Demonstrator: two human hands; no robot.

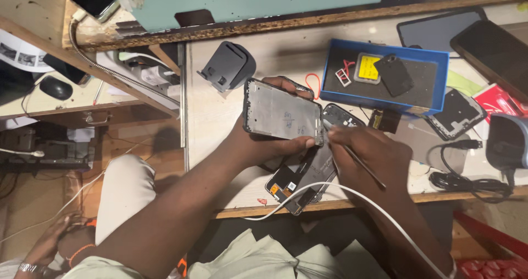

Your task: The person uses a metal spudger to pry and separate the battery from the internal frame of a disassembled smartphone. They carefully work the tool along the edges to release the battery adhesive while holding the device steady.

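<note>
My left hand (263,142) grips a grey metal phone frame (281,113), holding it tilted above the white worktop with fingers wrapped over its far edge and thumb under its near edge. My right hand (369,152) pinches a thin dark pointed tool (360,163), its tip touching the frame's right edge. Beneath both hands lies a dark opened phone body (302,181) with a camera cutout (340,116) showing at its far end. A white cable (330,189) crosses my right wrist.
A blue tray (434,89) at the back holds small parts and a yellow piece. A dark phone stand (228,64), a phone back panel (456,113), black cables (467,181) and flat screens (440,28) surround it. Another person's hand (52,240) rests low at left.
</note>
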